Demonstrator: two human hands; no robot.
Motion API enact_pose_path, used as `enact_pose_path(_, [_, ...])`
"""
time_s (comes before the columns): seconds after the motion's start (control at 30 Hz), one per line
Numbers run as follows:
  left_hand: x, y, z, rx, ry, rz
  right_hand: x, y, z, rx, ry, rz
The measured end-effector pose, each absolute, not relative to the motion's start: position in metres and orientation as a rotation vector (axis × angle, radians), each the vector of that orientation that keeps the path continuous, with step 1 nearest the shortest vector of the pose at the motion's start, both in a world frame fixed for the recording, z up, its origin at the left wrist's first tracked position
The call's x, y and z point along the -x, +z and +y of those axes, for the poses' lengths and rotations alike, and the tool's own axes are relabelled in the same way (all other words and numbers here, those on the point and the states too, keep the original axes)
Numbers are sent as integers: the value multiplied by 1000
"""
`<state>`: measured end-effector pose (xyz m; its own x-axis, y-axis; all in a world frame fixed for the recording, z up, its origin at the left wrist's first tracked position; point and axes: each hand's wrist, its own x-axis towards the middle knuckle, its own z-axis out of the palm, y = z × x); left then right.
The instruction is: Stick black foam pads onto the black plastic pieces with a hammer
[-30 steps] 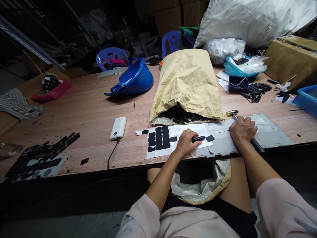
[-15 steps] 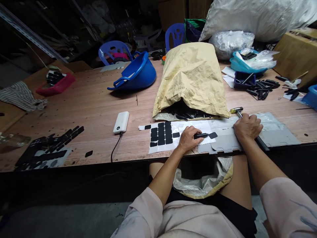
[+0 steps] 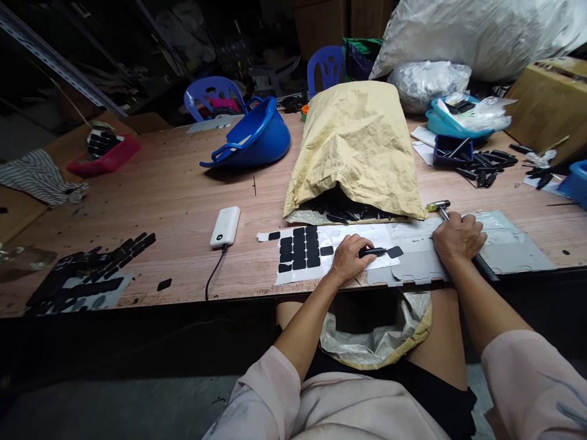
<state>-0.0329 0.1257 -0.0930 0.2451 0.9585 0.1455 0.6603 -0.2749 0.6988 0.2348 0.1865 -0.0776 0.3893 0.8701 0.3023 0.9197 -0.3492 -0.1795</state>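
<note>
My left hand (image 3: 351,258) is closed on a slim black piece (image 3: 376,251) that points right over a white sheet (image 3: 353,231). A dark rounded patch (image 3: 395,252) lies at the tip of that piece. My right hand (image 3: 458,237) is wrapped round a small hammer, whose yellow-and-metal head (image 3: 438,205) shows beyond the fingers and whose dark handle (image 3: 485,267) comes out below. Under this hand is a grey taped board (image 3: 417,256). Rows of black rounded patches (image 3: 299,247) sit on the left part of the white sheet.
A yellowish sack (image 3: 358,140) with black pieces in its mouth lies behind the sheet. A white power bank (image 3: 225,226) with a cable, a blue basin (image 3: 257,134) and black strips (image 3: 131,250) are to the left. Loose black pieces (image 3: 490,164) lie back right. An open sack (image 3: 376,345) rests on the lap.
The whole view has shifted very slightly. Both hands keep the same places and grips, with no clear movement of the black piece or the hammer.
</note>
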Motion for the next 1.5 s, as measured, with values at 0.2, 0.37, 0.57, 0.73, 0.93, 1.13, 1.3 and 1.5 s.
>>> enact_pose_path(0.2, [32, -97, 126, -2026, 814, 1472, -234, -75, 185, 2309, -216, -1547])
enact_pose_path(0.37, [32, -99, 126, -2035, 814, 1475, -234, -73, 183, 2279, -145, -1562])
enact_pose_path(0.57, [31, -98, 125, -1999, 836, 1503, -236, -72, 183, 2280, -143, -1567])
enact_pose_path(0.73, [32, -99, 126, -2010, 836, 1489, -233, -71, 183, 2321, -154, -1559])
enact_pose_path(0.93, [32, -100, 127, -1968, 859, 1483, -234, -71, 182, 2293, -101, -1574])
enact_pose_path(1.13, [33, -100, 129, -1931, 851, 1485, -243, -64, 187, 2264, 10, -1496])
enact_pose_path(1.3, [31, -99, 131, -1933, 838, 1482, -227, -61, 147, 1996, 36, -1449])
enact_pose_path(1.5, [30, -103, 132, -1927, 854, 1479, -172, -84, 67, 1535, 294, -1691])
